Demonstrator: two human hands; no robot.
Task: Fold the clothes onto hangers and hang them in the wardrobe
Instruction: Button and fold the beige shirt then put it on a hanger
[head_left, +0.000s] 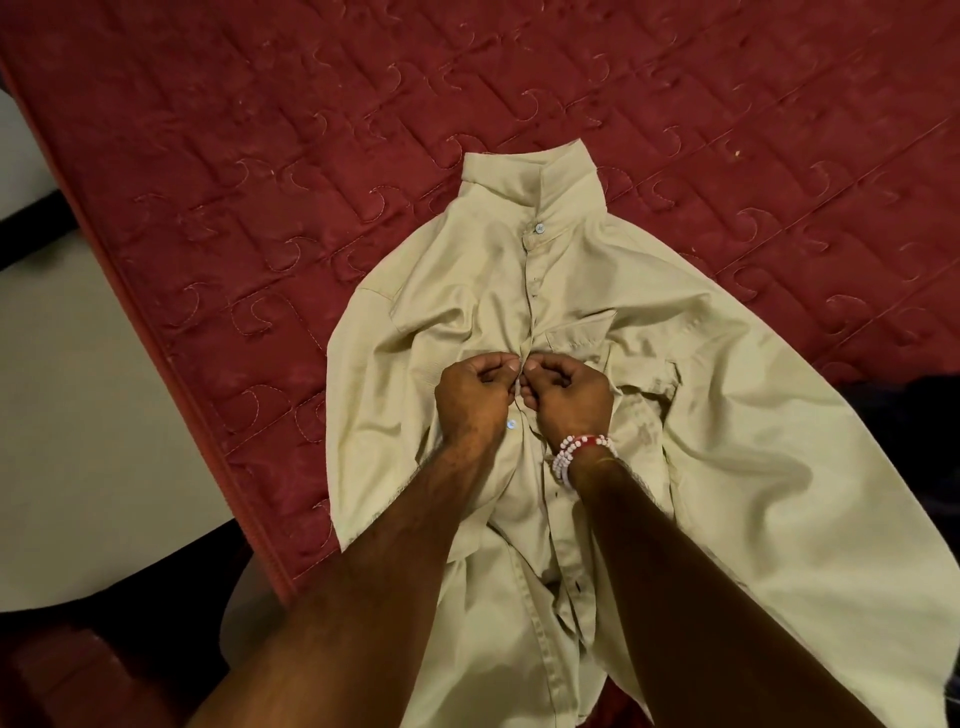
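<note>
The shirt (519, 291) lies face up on the bed (260, 156), with the collar (530, 171) at 12 o'clock and the hem running off toward 6 under the person's arms. The cloth fans out a lot wider on the 4 o'clock side than on the 8 o'clock side.

Both hands meet dead centre on the front strip, with the pocket (582, 327) just off at 1 o'clock from them. The left hand (475, 395) has its fingers curled and pinches 1 edge of the strip. The right hand (566, 395), the one with the beaded bracelet (582, 457), pinches the other edge. Their fingertips are practically touching.

My read is that this is the buttoning-up stage, before any hanger comes in. The top button (538, 227) looks done and the strip below it seems closed down to the hands. 1 loose button (511, 424) sits just at 6 o'clock from the left hand, and below that the front gapes open.

The next move probably needs a small, precise push of the button through its hole while keeping the 2 edges lined up, then a shift down toward 6 for the loose one. There's no hanger or wardrobe in view, so there's plenty left to do. Pale floor (78, 415) shows at 9 o'clock.
</note>
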